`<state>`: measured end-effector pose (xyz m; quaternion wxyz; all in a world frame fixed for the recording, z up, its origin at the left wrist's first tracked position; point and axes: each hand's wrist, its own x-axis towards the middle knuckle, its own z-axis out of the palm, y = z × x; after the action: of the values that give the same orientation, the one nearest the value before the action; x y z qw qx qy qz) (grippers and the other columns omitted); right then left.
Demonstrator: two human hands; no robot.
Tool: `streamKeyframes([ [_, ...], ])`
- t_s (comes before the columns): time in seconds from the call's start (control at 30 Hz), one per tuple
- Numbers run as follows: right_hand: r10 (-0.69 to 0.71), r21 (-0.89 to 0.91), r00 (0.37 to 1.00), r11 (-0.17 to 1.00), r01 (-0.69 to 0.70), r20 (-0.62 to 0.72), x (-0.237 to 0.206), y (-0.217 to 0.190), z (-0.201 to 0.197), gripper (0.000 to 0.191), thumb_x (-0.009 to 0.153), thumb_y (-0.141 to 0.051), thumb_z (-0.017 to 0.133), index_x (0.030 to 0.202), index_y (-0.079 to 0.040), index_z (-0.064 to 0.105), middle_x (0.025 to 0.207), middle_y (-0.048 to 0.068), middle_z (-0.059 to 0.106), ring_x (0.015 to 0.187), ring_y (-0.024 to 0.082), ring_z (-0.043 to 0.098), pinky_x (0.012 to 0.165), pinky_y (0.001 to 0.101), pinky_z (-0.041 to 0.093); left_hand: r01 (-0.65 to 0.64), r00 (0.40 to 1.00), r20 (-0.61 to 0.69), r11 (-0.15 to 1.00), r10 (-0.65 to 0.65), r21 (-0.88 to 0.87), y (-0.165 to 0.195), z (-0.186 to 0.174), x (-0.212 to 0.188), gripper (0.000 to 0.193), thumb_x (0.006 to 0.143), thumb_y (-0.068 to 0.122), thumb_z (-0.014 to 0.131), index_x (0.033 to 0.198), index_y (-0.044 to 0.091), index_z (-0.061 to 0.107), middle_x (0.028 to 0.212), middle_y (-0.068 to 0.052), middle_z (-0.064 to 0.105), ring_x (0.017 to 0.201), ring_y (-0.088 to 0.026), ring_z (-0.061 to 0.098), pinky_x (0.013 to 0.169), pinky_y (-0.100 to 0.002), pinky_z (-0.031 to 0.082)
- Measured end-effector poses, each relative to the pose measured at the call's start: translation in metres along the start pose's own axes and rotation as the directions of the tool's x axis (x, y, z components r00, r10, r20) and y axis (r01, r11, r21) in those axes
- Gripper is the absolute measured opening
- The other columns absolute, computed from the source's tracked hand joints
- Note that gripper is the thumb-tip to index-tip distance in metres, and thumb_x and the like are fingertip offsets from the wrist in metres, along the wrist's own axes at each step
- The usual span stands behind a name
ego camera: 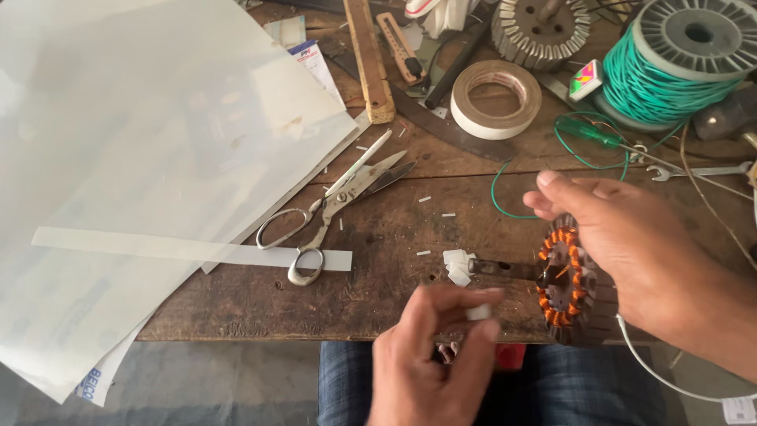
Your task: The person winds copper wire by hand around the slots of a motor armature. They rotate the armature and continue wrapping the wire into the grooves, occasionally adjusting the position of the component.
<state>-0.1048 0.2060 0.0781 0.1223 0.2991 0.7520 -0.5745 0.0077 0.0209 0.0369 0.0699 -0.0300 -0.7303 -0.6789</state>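
1. Motor stator at right of centre, just above the lower table edge: dark round core with orange copper windings around its slots, gripped from the right by right hand, thumb over the top.
2. Left hand at lower centre, fingertips pinching a small white slip; 1 small heap of similar white pieces just above it, beside a dark metal bar touching the stator.
3. Large white sheets filling the left half, blue printing at the lower-left corner; 1 long white strip lying across them, under the scissors.
4. Tape roll, beige ring, upper centre; spool of green wire at upper right, cut off by the frame; small multicoloured label between them.
5. Second stator core at top, partly cut off; right forearm out of frame; white tag at lower right too small to make out.
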Motion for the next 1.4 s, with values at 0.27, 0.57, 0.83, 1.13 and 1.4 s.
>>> streamKeyframes([
  [0.27, -0.033, 0.069, 0.999, 0.997, 0.033, -0.002, 0.0, 0.003, 0.004, 0.031, 0.098, -0.035, 0.065, 0.101, -0.005, 0.07, 0.103, 0.003, 0.077, 0.096, 0.01, 0.068, 0.088, 0.0285, 0.049, -0.258, 0.963, 0.084, 0.966, 0.254, 0.033, 0.029, 0.03, 0.019, 0.016, 0.094, -0.006, 0.067, 0.108, 0.002, 0.069, 0.1, -0.014, 0.072, 0.091, -0.028, 0.074, 0.081, -0.033, 0.06],
  [0.57, -0.024, -0.092, 0.999, 0.996, 0.02, -0.041, 0.001, 0.003, 0.004, 0.035, 0.097, -0.039, 0.065, 0.106, -0.007, 0.074, 0.105, 0.001, 0.077, 0.095, 0.009, 0.063, 0.082, 0.0298, 0.042, -0.055, 0.998, 0.029, 0.998, 0.055, 0.01, 0.021, 0.046, 0.013, 0.022, 0.088, -0.001, 0.071, 0.109, 0.005, 0.07, 0.096, -0.011, 0.072, 0.086, -0.024, 0.076, 0.074, -0.032, 0.061],
  [0.83, -0.016, -0.023, 0.999, 1.0, 0.015, -0.031, 0.002, 0.004, 0.004, 0.033, 0.099, -0.035, 0.066, 0.108, -0.005, 0.074, 0.106, 0.003, 0.076, 0.099, 0.012, 0.063, 0.09, 0.0319, 0.043, -0.218, 0.974, -0.039, 0.968, 0.225, 0.127, 0.011, 0.055, 0.01, 0.019, 0.094, 0.001, 0.076, 0.112, 0.006, 0.07, 0.104, -0.009, 0.073, 0.096, -0.026, 0.078, 0.083, -0.032, 0.064],
  [1.13, -0.101, 0.044, 0.995, 0.994, 0.102, -0.003, 0.007, 0.008, 0.003, 0.03, 0.095, -0.033, 0.067, 0.104, -0.005, 0.074, 0.101, 0.005, 0.075, 0.099, 0.012, 0.068, 0.094, 0.0304, 0.049, -0.301, 0.937, -0.124, 0.936, 0.326, 0.181, 0.025, 0.059, 0.017, 0.021, 0.081, -0.006, 0.074, 0.098, 0.004, 0.067, 0.096, -0.011, 0.072, 0.09, -0.028, 0.077, 0.077, -0.035, 0.064],
  [1.4, -0.048, 0.048, 0.998, 0.998, 0.05, -0.029, 0.008, 0.009, 0.003, 0.03, 0.094, -0.032, 0.069, 0.105, -0.004, 0.074, 0.1, 0.005, 0.077, 0.098, 0.012, 0.069, 0.094, 0.0291, 0.048, -0.361, 0.916, -0.1, 0.907, 0.389, 0.216, 0.017, 0.062, 0.014, 0.024, 0.08, -0.008, 0.075, 0.099, 0.003, 0.066, 0.095, -0.012, 0.07, 0.088, -0.029, 0.074, 0.078, -0.037, 0.063],
])
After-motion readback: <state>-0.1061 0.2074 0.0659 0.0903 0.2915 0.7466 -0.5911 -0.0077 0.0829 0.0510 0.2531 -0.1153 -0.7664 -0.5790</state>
